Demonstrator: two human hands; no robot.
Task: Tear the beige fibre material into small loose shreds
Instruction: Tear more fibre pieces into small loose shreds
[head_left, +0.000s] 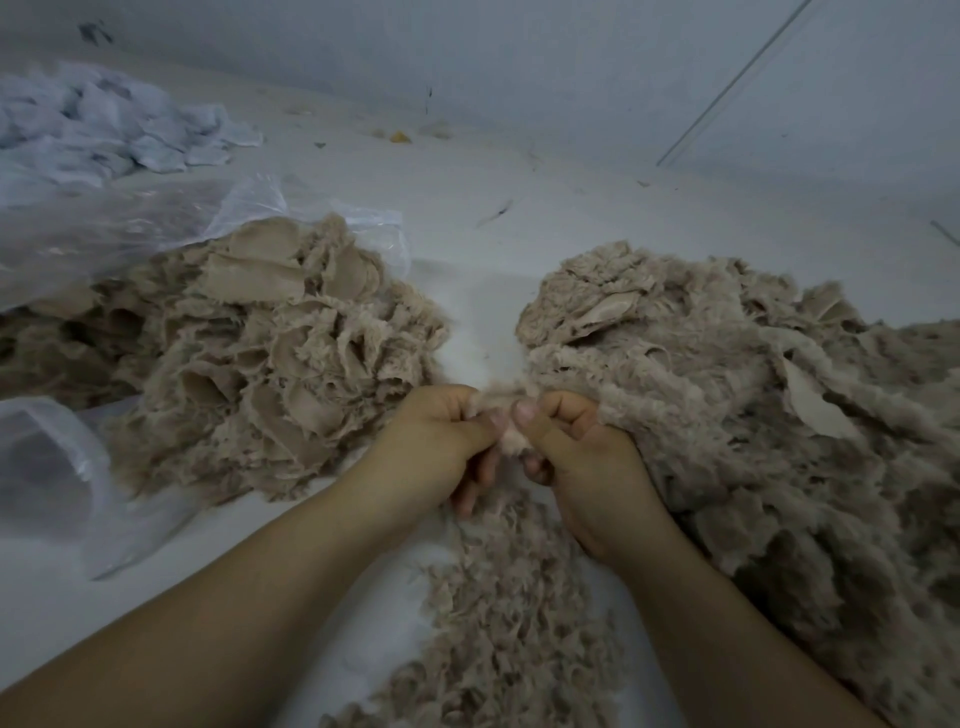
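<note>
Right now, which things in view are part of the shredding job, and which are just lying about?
Part of the job:
left hand and right hand, pinching one beige piece
left beige pile
right beige pile
loose shreds beneath the hands

Lying about:
clear plastic bag
pale blue fabric heap
yellow scrap

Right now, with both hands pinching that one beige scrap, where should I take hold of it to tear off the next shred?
Judging by the pose, grip the beige scrap at its free edge, thumbs side by side from above, as the left hand and right hand do; a close grip should tear small.
</note>
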